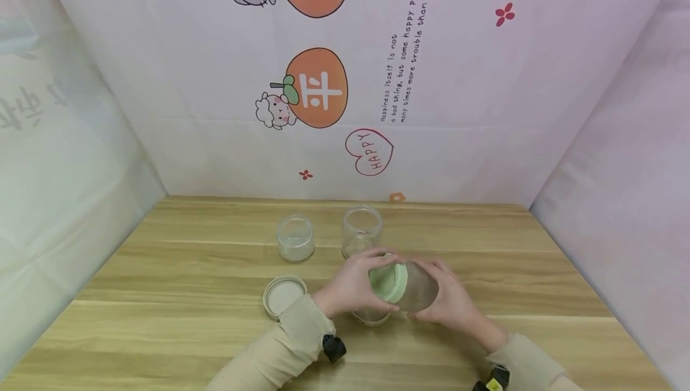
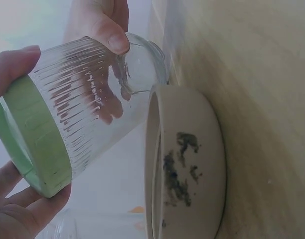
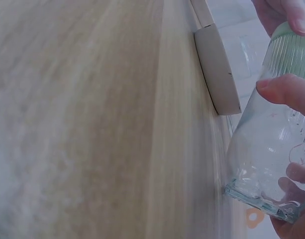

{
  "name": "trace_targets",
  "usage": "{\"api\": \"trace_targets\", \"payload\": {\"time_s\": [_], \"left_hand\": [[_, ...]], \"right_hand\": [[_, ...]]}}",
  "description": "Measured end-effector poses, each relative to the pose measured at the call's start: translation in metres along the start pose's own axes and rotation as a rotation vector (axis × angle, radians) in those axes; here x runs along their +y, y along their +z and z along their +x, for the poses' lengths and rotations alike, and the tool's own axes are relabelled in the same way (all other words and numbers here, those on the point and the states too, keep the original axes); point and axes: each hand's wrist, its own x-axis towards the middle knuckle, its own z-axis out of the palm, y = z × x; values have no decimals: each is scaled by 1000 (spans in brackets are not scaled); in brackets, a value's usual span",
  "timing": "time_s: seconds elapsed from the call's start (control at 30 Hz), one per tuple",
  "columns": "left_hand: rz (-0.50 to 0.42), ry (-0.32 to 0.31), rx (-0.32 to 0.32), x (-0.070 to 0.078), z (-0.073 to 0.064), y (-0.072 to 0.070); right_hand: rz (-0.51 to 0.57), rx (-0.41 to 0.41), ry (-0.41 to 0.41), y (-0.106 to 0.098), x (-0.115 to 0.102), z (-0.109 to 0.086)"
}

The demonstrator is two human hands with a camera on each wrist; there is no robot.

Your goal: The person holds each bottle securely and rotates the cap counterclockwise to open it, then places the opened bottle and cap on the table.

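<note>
Both hands hold a clear ribbed glass jar (image 1: 422, 288) with a pale green lid (image 1: 400, 283), tilted on its side above the table. My left hand (image 1: 350, 283) grips the lid, its thumb and fingers spread round the rim (image 2: 48, 144). Around the glass body near its base curls my right hand (image 1: 451, 302), with the thumb along one side in the right wrist view. Close below the jar a beige lid (image 1: 372, 319) lies on the table, partly hidden by the hands; dark smudges mark a beige lid's side (image 2: 189, 164) in the left wrist view.
A short clear jar (image 1: 295, 239) and a taller clear jar (image 1: 362, 227) stand behind the hands; the left hand partly covers the taller one. Another beige lid (image 1: 284, 296) lies beside the left wrist. Printed white sheets (image 1: 458, 109) surround the wooden table (image 1: 178, 295).
</note>
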Motion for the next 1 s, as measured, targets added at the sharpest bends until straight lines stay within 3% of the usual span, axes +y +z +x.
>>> {"api": "trace_targets", "payload": {"time_s": [0.47,0.73,1.0], "left_hand": [[-86,-38,20,-3,-2,3],[-258,-172,64,-8,-2,10],[-284,-181,41,-7,2,9]], "right_hand": [[-20,27,9,6,0,-2],[-76,109,-50,13,1,-3],[-57,104,-23,9,6,1]]}}
